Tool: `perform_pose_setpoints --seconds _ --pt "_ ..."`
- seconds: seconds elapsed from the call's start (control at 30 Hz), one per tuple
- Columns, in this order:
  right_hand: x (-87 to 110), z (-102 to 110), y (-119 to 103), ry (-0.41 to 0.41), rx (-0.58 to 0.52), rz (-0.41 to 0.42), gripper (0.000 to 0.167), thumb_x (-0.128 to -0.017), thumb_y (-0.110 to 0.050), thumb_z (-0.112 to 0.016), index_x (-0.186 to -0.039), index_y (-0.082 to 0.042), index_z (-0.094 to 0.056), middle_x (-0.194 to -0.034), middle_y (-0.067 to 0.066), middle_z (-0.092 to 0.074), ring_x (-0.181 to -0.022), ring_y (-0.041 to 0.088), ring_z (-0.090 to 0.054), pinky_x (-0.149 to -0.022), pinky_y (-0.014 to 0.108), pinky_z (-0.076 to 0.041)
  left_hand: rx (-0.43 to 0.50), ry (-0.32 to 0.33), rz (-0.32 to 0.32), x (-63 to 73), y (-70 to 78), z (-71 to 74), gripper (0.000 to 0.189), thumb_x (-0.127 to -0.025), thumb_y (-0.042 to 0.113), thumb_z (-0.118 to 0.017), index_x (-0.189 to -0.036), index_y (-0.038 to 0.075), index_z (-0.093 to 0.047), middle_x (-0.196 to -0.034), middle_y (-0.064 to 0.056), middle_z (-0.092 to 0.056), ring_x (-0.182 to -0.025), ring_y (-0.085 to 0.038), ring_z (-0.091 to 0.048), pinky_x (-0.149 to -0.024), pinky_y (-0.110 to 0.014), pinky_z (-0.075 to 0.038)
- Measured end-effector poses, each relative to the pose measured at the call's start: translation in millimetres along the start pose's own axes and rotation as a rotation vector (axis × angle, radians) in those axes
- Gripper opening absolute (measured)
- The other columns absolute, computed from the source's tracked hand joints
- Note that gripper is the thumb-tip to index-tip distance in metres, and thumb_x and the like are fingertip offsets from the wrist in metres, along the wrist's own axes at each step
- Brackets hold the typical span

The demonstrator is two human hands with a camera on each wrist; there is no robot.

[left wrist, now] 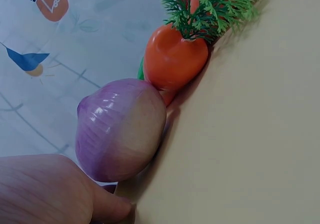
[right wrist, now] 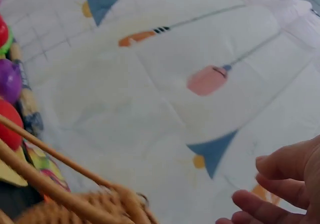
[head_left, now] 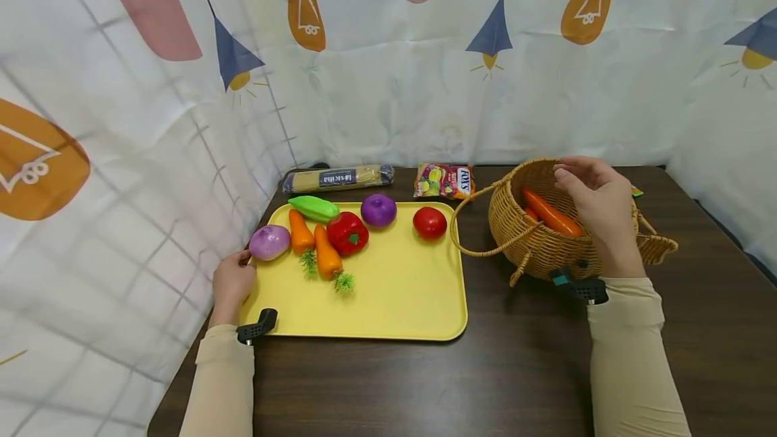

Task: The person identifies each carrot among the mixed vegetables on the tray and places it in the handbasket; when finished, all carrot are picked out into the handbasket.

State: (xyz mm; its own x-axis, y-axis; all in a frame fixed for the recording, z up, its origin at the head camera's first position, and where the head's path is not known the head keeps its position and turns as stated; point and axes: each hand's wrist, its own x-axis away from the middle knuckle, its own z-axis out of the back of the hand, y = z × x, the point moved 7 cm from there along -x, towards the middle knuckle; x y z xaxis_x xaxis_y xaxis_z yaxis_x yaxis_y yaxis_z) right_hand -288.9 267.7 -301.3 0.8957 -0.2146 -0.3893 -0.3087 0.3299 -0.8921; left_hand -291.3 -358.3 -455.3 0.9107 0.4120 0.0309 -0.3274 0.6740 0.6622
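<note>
My left hand (head_left: 233, 283) grips the left rim of the yellow tray (head_left: 400, 295), thumb on the upper side. Right beside it on the tray lies a purple onion (left wrist: 117, 129), with an orange carrot (left wrist: 175, 56) touching it in the left wrist view. Over the wicker basket (head_left: 505, 221) hovers my right hand (head_left: 601, 204), fingers loosely bent and nothing between them. Inside the basket are long orange-red pieces (head_left: 549, 213). Its looped handle (head_left: 470, 248) leans left over the tray's right edge.
The tray also carries a second carrot, a red bell pepper (head_left: 348, 233), a green vegetable (head_left: 313, 208), a purple round vegetable (head_left: 379, 210) and a tomato (head_left: 429, 223). Behind it lie a pasta packet (head_left: 338, 179) and a Fox's candy bag (head_left: 444, 181), before a patterned curtain (head_left: 388, 100).
</note>
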Motion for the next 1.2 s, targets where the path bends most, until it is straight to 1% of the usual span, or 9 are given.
perform_pose_setpoints --seconds 0.17,0.27,0.37,0.47,0.6,0.8,0.9,1.03,1.2 --pt "7.1 -29.1 -12.8 0.013 -0.051 0.04 0.031 -0.094 -0.018 -0.065 -0.119 -0.001 -0.065 -0.103 -0.006 -0.066 -0.088 0.007 -0.064 -0.077 0.016 -0.051 -0.003 0.005 -0.004 0.0 2.0 1.2 0.044 -0.097 0.009 -0.043 -0.137 -0.008 -0.05 -0.131 -0.03 -0.053 -0.119 -0.045 -0.048 -0.102 -0.055 -0.036" --pt "13.2 -45.0 -18.2 0.035 -0.072 0.059 0.026 -0.094 -0.017 -0.065 -0.116 -0.004 -0.067 -0.104 -0.001 -0.066 -0.091 0.008 -0.063 -0.074 0.017 -0.05 -0.005 0.007 -0.002 -0.8 1.4 2.3 0.045 -0.097 0.01 -0.042 -0.137 -0.008 -0.049 -0.132 -0.03 -0.053 -0.119 -0.045 -0.048 -0.102 -0.055 -0.036" --pt "18.1 -59.6 -23.1 0.053 -0.061 0.1 0.024 -0.094 -0.016 -0.064 -0.115 -0.007 -0.068 -0.104 0.003 -0.065 -0.093 0.007 -0.062 -0.073 0.019 -0.047 -0.007 0.008 0.007 -1.1 -0.1 2.8 0.045 -0.097 0.01 -0.042 -0.138 -0.008 -0.049 -0.133 -0.029 -0.053 -0.121 -0.045 -0.047 -0.103 -0.055 -0.036" --pt "22.3 -73.8 -29.5 0.039 -0.045 0.157 0.024 -0.094 -0.014 -0.063 -0.115 -0.005 -0.068 -0.104 0.008 -0.065 -0.093 0.009 -0.061 -0.075 0.021 -0.047 -0.004 0.005 0.011 -1.2 -0.8 2.8 0.046 -0.097 0.011 -0.042 -0.138 -0.007 -0.048 -0.134 -0.029 -0.052 -0.122 -0.046 -0.046 -0.104 -0.055 -0.035" --pt "27.9 -94.1 -31.6 -0.023 -0.024 0.181 0.024 -0.094 -0.015 -0.064 -0.115 -0.004 -0.068 -0.104 0.01 -0.066 -0.094 0.011 -0.06 -0.081 0.02 -0.049 0.001 0.002 0.013 -1.6 -1.8 2.8 0.046 -0.097 0.011 -0.042 -0.139 -0.008 -0.048 -0.134 -0.029 -0.052 -0.122 -0.046 -0.046 -0.103 -0.055 -0.035" --pt "41.1 -130.0 -28.1 -0.15 -0.023 0.151 0.023 -0.093 -0.013 -0.066 -0.113 -0.004 -0.068 -0.106 0.011 -0.068 -0.093 0.018 -0.06 -0.083 0.021 -0.05 0.002 -0.003 0.022 -0.9 -3.3 2.4 0.046 -0.098 0.011 -0.042 -0.139 -0.008 -0.048 -0.134 -0.029 -0.052 -0.121 -0.045 -0.046 -0.103 -0.055 -0.036" --pt "47.6 -148.4 -23.5 -0.212 -0.053 0.11 0.024 -0.092 -0.012 -0.066 -0.114 -0.003 -0.067 -0.109 0.012 -0.067 -0.095 0.021 -0.06 -0.085 0.025 -0.05 0.005 -0.004 0.021 -0.6 -3.9 2.5 0.046 -0.098 0.011 -0.042 -0.139 -0.008 -0.048 -0.133 -0.03 -0.052 -0.12 -0.045 -0.047 -0.102 -0.055 -0.036" --pt "56.4 -171.7 -13.8 -0.301 -0.099 0.041 0.026 -0.092 -0.015 -0.066 -0.115 -0.004 -0.066 -0.114 0.013 -0.067 -0.101 0.02 -0.061 -0.092 0.034 -0.05 0.007 -0.001 0.022 -0.8 -5.2 2.4 0.045 -0.098 0.01 -0.043 -0.138 -0.009 -0.048 -0.134 -0.03 -0.051 -0.121 -0.046 -0.046 -0.103 -0.055 -0.035" --pt "69.5 -192.3 -1.8 -0.388 -0.108 0.005 0.025 -0.092 -0.019 -0.067 -0.114 -0.005 -0.067 -0.114 0.012 -0.067 -0.104 0.02 -0.061 -0.094 0.041 -0.049 0.004 -0.009 0.007 0.5 -3.5 -1.1 0.045 -0.097 0.009 -0.043 -0.137 -0.009 -0.048 -0.134 -0.03 -0.051 -0.122 -0.047 -0.045 -0.104 -0.056 -0.034"
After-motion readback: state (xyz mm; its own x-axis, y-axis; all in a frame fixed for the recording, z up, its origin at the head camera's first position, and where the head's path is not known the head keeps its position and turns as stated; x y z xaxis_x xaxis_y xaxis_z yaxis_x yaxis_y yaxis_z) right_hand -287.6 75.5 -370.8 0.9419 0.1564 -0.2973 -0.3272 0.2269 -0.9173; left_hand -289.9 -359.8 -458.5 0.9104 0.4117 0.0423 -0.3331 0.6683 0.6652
